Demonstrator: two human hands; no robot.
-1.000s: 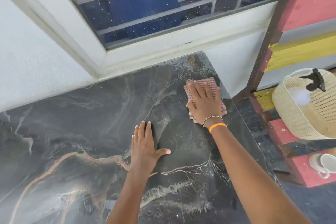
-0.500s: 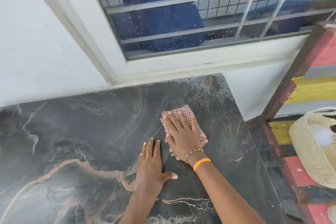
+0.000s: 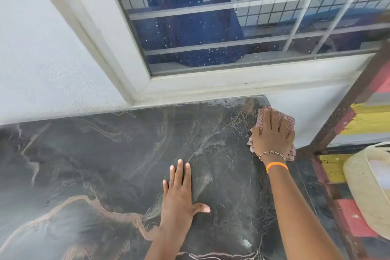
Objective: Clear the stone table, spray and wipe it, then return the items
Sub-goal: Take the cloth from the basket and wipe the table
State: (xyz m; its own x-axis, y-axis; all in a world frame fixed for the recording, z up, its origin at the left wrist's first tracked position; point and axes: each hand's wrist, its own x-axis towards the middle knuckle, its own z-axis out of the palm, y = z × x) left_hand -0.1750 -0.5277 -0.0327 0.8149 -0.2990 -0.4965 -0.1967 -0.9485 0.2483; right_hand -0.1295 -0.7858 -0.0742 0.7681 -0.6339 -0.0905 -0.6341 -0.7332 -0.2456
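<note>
The right hand [image 3: 273, 137] presses a checked cloth [image 3: 285, 121] flat, fingers straight, at the stone table's [image 3: 105, 154] far right corner. The left hand [image 3: 179, 194] rests spread on the stone

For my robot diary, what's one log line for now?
step: wiping | right hand: presses cloth at stone table far right corner | left hand: flat on table

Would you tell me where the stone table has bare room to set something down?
Stone table lies bare between the wall and the left hand. The far right corner is taken: right hand presses the cloth there.
</note>
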